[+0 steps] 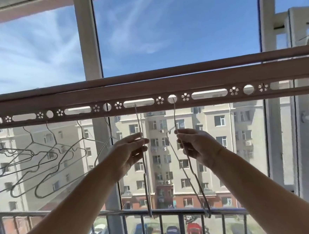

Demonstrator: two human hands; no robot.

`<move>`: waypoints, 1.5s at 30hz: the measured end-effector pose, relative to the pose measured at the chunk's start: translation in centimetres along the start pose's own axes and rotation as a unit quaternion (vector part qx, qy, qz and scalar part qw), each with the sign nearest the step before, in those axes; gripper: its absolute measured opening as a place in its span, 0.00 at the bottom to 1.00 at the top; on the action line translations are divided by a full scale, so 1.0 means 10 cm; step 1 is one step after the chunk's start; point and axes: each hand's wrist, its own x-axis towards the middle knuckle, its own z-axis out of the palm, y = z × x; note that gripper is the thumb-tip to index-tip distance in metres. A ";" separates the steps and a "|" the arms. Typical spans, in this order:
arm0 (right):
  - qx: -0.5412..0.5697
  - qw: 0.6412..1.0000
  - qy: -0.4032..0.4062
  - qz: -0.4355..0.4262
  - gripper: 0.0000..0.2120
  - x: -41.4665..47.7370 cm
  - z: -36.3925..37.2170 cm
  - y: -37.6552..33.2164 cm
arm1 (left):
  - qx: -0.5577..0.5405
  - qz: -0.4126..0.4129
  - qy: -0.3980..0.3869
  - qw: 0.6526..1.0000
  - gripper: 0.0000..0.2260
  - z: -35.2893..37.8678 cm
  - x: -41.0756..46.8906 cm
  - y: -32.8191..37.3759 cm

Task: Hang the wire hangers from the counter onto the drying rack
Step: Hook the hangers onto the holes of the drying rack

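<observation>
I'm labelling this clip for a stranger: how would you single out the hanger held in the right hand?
Find the drying rack's perforated bar crossing the window. Two hangers are held edge-on below its middle; the right-hand hanger is gripped by the right hand. Its hook sits in a round hole, whereas the left-hand hanger hooks a long slot.

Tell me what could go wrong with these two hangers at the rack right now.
1. The right hanger looks barely hooked in the round hole of the rack; if the right hand lets go early, it may drop.
2. The left hanger, pinched by the left hand, sits in a long slot and could slide toward the hung hangers and tangle.
</observation>
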 end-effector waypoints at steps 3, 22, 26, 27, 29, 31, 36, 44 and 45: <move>-0.007 1.000 0.015 0.008 0.09 0.04 -0.01 0.04 | -0.004 -0.009 -0.007 1.000 0.17 -0.04 0.07 -0.05; -0.020 0.995 0.095 0.011 0.07 -0.02 -0.48 0.47 | 0.006 -0.024 0.056 0.998 0.09 -0.35 -0.05 -0.71; -0.088 0.986 0.138 0.012 0.14 -0.22 -0.85 0.83 | 0.015 -0.082 0.050 0.995 0.10 -0.32 -0.13 -1.18; -0.099 0.984 0.146 0.016 0.15 -0.28 -0.93 0.91 | 0.019 -0.098 0.038 0.994 0.10 -0.28 -0.14 -1.31; -0.111 0.981 0.155 0.031 0.17 -0.44 -1.10 1.06 | 0.033 -0.128 0.001 0.991 0.10 -0.14 -0.18 -1.56; -0.121 0.978 0.165 0.044 0.20 -0.60 -1.29 1.19 | 0.055 -0.153 -0.037 0.986 0.09 0.06 -0.21 -1.78; -0.189 0.950 0.245 0.041 0.26 -1.03 -1.83 1.45 | 0.097 -0.169 -0.140 0.971 0.11 0.73 -0.27 -2.27; -0.201 0.885 0.411 0.084 0.26 -2.12 -2.82 1.83 | 0.112 -0.216 -0.274 0.930 0.17 2.06 -0.56 -3.10; -0.199 0.878 0.425 0.092 0.26 -2.25 -2.91 1.89 | 0.114 -0.224 -0.284 0.925 0.17 2.21 -0.62 -3.20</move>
